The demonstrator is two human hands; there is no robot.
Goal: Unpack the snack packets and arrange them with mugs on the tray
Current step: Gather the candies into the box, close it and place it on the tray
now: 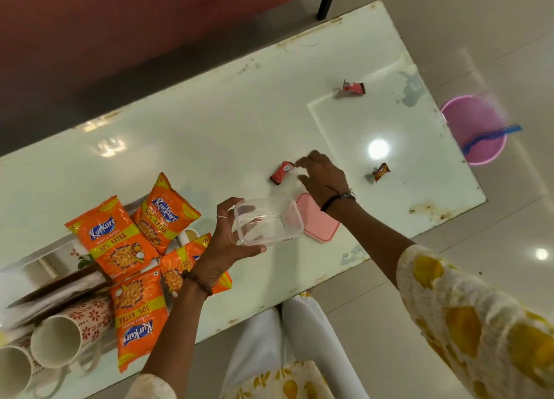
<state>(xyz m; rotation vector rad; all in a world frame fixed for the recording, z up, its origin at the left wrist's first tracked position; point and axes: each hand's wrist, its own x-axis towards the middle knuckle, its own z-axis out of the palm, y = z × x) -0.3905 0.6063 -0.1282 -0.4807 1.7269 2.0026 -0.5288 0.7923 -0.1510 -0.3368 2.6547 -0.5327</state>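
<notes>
Left hand [223, 245] grips clear container [267, 221].

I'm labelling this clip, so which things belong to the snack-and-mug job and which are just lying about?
Job things:
orange Kurkure snack packets
white mugs with red floral print
white tray

Lying about:
clear plastic box held by the left hand
pink lid
small red wrappers
pink bucket

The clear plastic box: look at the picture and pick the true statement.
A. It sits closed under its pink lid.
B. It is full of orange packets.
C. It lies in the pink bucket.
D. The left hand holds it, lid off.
D: the left hand grips the clear plastic box, while its pink lid lies on the table beside it.
</notes>
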